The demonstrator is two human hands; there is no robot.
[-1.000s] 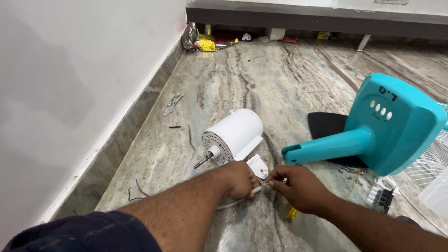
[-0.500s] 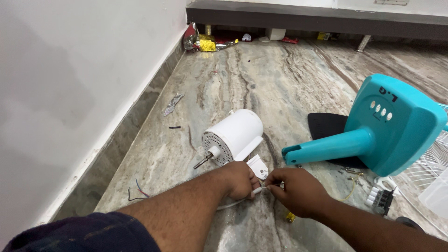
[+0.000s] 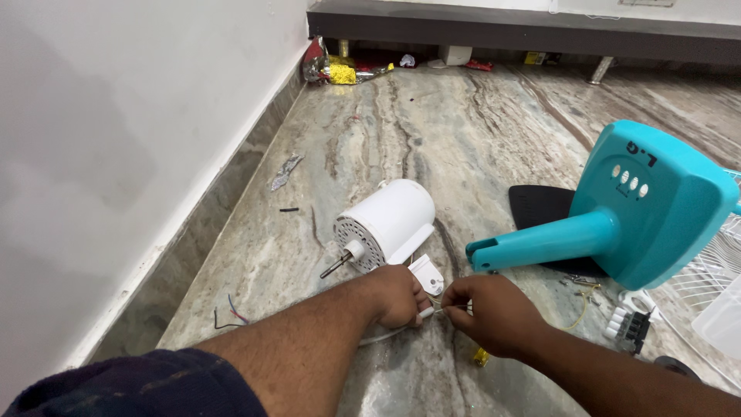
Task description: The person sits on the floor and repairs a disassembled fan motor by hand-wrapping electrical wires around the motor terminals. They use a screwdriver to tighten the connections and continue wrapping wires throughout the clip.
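The thin pale wires (image 3: 441,307) sat low on the marble floor, stretched between the two hands just in front of the white cylindrical fan motor (image 3: 386,224) with its steel shaft pointing toward the camera. The left hand (image 3: 397,296) was closed around the white sheathed cable (image 3: 386,337) near its end, fingers curled tight on it. The right hand (image 3: 490,313) pinched the wire tips between thumb and forefinger, narrow and closed. A small white plastic cover piece (image 3: 427,275) lay touching the left hand's knuckles, beside the motor.

The step in hand looked like joining or stripping the motor's lead ends; the next move would seem to call for a steady, fine twist with both pinches kept close together.

Further right lay the teal plastic fan stand (image 3: 617,216) on its side over a black flat piece (image 3: 540,207), with a black-and-white switch block (image 3: 629,324) near it. Loose wire offcuts (image 3: 230,316) lay by the grey skirting.
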